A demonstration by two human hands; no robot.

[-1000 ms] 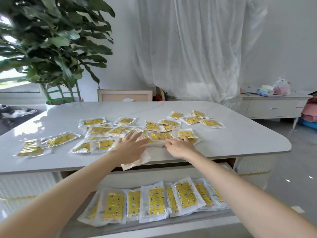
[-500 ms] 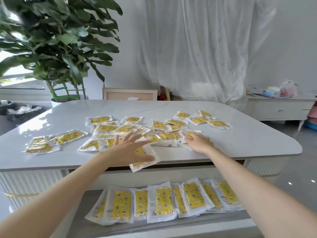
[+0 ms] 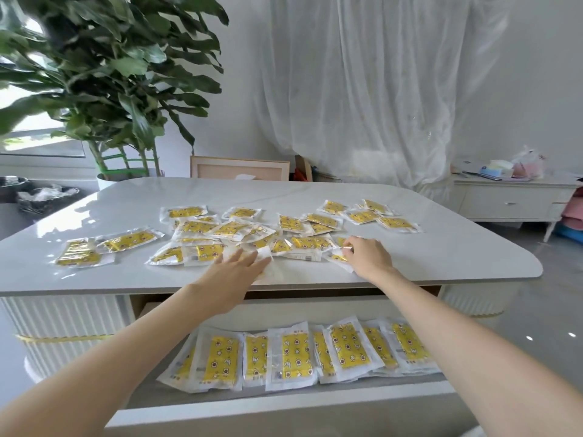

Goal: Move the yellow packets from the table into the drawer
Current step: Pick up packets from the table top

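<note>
Pinching a yellow packet (image 3: 339,258) (table edge), right hand (image 3: 367,258), left hand (image 3: 235,272) spread flat.

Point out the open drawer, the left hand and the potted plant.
drawer (image 3: 284,405), head view, front rim.
left hand (image 3: 235,269), head view, back of hand.
potted plant (image 3: 104,181), head view, white pot.

Yellow packets (image 3: 293,238) lie scattered over the white tabletop (image 3: 457,257), many overlapping. The left hand (image 3: 235,269) rests flat with spread fingers on a pale packet (image 3: 268,266) near the front edge. The right hand (image 3: 367,257) pinches a packet (image 3: 339,258) at the cluster's right side. Below, the open drawer (image 3: 284,414) holds a row of overlapping yellow packets (image 3: 293,357).
</note>
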